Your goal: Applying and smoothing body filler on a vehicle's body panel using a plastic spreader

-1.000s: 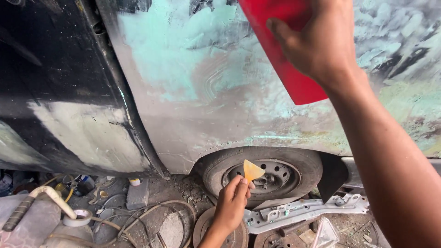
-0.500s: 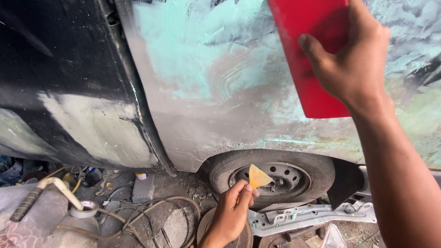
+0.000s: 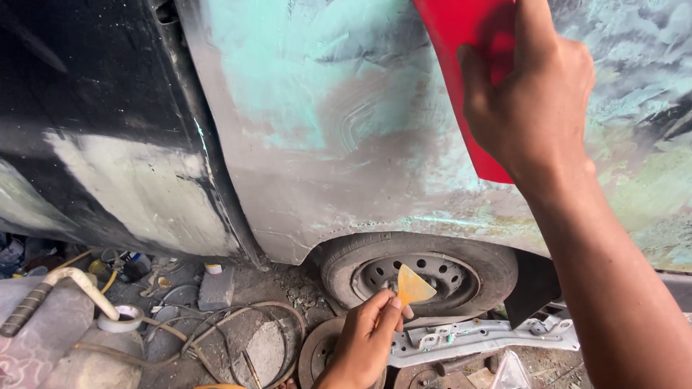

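A broad red plastic spreader is pressed flat against the car's rear quarter panel by the right hand, whose fingers are closed over its back, thumb to the left; its lower corner shows below the palm, its upper part is cut off by the frame's top edge. A small yellow wedge-shaped spreader is pinched between thumb and fingertips of the left hand, held low and near, in front of the rear wheel, apart from the panel.

The step in hand is judged to be the smoothing of body filler across the panel with the red blade; by the same judgement, the next stroke calls for even pressure and a steady blade angle so that no ridges are left.

The panel is matt and patchy, smeared with pale green and grey filler, with curved drag marks near its middle; the dark door to the left bears a dull whitish sanded patch. The wheel is a black steel rim in a dusty tyre; below it lie rusty brake discs, a grey metal bracket, loose hoses, a roll of tape and rubble on bare ground.
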